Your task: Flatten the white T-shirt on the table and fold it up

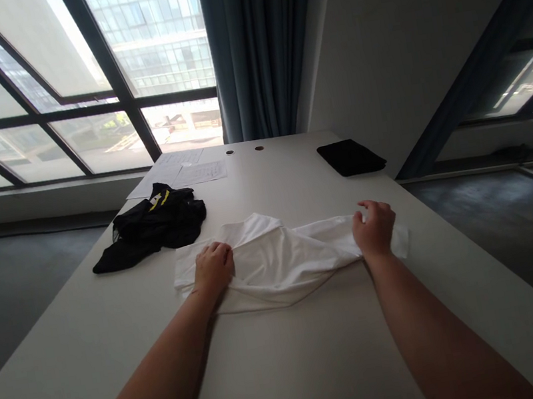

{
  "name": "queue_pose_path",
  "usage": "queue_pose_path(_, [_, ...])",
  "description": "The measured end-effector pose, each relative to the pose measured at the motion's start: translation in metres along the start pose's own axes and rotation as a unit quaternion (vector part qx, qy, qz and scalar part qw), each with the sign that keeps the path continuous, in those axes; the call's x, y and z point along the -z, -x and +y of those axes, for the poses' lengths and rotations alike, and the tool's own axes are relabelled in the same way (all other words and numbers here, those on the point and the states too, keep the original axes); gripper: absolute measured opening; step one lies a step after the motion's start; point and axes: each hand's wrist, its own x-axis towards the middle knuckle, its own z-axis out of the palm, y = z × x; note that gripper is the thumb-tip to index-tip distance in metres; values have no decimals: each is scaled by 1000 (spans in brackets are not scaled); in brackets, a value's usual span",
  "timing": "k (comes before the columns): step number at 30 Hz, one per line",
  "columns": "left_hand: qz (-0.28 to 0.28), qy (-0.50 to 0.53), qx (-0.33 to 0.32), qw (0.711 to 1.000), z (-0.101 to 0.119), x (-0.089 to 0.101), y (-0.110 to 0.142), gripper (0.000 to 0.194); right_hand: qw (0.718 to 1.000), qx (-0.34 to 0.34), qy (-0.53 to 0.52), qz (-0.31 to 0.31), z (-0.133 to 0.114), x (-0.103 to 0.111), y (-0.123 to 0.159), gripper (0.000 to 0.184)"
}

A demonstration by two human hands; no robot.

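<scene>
Pressing a white shirt (276,262) on the surface (91,342), the left hand (213,268) lies flat while the right hand (375,229) pinches its edge.

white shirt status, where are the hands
left hand pressed on white shirt. right hand curled at its right end. black garment beside it.

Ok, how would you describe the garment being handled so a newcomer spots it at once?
On the white table below the big window, a white garment lies nearest the person. The left hand rests on it; the right hand gathers its end. Unlike the crumpled black garment beside it, it is white.
</scene>
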Motion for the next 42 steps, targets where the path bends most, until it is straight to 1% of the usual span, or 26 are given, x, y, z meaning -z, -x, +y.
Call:
queue_pose_path(1, [-2, 1, -5, 1000, 2, -1, 0, 16, 997, 56, -31, -38, -15, 1, 6, 30])
queue_pose_path(2, [1, 3, -6, 1000, 3, -1, 0, 16, 987, 108, -67, -94, -30, 1, 13, 31])
queue_pose_path(3, [4, 7, -3, 1000, 5, -1, 0, 17, 968, 159, -100, -166, -44, 0, 21, 33])
queue_pose_path(5, [12, 19, 15, 1000, 7, -2, 1, 19, 911, 233, -145, -307, -66, -4, 39, 40])
queue_pose_path(6, [17, 26, 27, 999, 8, -2, 1, 20, 887, 249, -152, -358, -72, -6, 46, 46])
queue_pose_path(7, [23, 32, 39, 998, 8, -2, 2, 20, 871, 251, -154, -392, -76, -9, 52, 53])
queue_pose_path(8, [28, 38, 52, 998, 7, -2, 2, 20, 866, 237, -154, -412, -77, -12, 56, 60])
queue_pose_path(9, [32, 42, 65, 996, 6, -2, 2, 19, 870, 209, -152, -420, -76, -15, 58, 65])
queue_pose_path(10, [37, 44, 79, 995, 5, -2, 2, 19, 877, 176, -149, -422, -74, -19, 59, 67])
queue_pose_path(12, [47, 48, 111, 992, 1, -2, 0, 18, 886, 129, -136, -425, -65, -24, 54, 61])
queue_pose_path(15, [67, 58, 151, 985, -4, 1, -2, 18, 894, 115, -104, -420, -50, -31, 42, 50])
queue_pose_path(19, [95, 62, 179, 977, -8, 8, -4, 20, 916, 67, -70, -389, -29, -34, 27, 48])
queue_pose_path(22, [105, 60, 183, 976, -10, 11, -4, 21, 932, 71, -22, -355, -21, -32, 22, 42])
queue_pose_path(24, [104, 63, 188, 975, -11, 11, -5, 21, 940, 84, 16, -332, -20, -29, 22, 41])
queue_pose_path(27, [78, 73, 179, 978, -11, 9, -6, 21, 947, 75, 73, -304, -27, -22, 24, 43])
queue_pose_path(29, [41, 79, 160, 983, -12, 6, -6, 20, 947, 47, 102, -302, -32, -18, 25, 36])
queue_pose_path(32, [-29, 85, 117, 989, -12, 3, -5, 21, 943, 9, 103, -317, -36, -14, 24, 25])
queue_pose_path(34, [-60, 85, 88, 991, -12, 1, -4, 23, 945, -5, 92, -313, -33, -13, 22, 22])
queue_pose_path(36, [-69, 77, 71, 992, -12, 0, -3, 23, 951, -25, 90, -295, -26, -13, 19, 23])
queue_pose_path(38, [-64, 62, 77, 993, -12, 0, -4, 24, 957, -54, 90, -269, -16, -11, 14, 23])
queue_pose_path(40, [-52, 45, 105, 992, -12, 1, -5, 24, 965, -90, 85, -233, -3, -9, 8, 25])
queue_pose_path(42, [-31, 34, 148, 988, -15, 3, -7, 24, 972, -132, 75, -178, 10, -5, 2, 27])
